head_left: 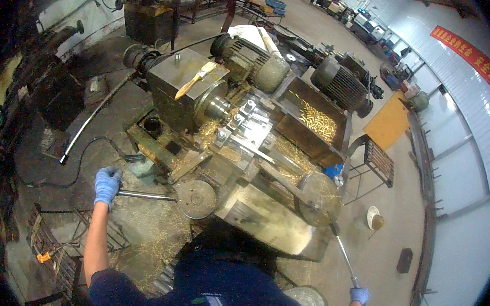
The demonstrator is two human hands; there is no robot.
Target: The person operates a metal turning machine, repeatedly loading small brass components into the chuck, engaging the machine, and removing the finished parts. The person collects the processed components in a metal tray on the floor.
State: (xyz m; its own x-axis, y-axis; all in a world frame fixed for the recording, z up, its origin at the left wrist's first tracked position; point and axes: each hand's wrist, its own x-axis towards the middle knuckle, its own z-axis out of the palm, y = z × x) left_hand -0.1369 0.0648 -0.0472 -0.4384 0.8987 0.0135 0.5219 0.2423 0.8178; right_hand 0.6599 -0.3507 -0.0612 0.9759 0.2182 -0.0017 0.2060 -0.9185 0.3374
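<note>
In a blue glove, my left hand point(107, 186) is closed round the outer end of a metal lever handle point(146, 195). That lever runs to a round metal hub point(196, 200) on the front of a small lathe. My right hand point(359, 296), also gloved in blue, grips the end of a second lever handle point(345, 256), which slopes down from a large round disc point(317, 198) at the machine's right. Between them sits a bright tool slide point(251, 126), close to the spindle chuck point(218, 107). Gold-coloured chips lie around the slide.
A wooden-handled brush point(195, 80) rests on the headstock point(173, 74). Behind the slide, a metal tray point(292, 135) holds many small brass-coloured pieces point(318, 123). Two motors stand at the back, including a ribbed one point(338, 80). A slatted stool point(378, 160) is at right; a long rod point(89, 122) slants at left.
</note>
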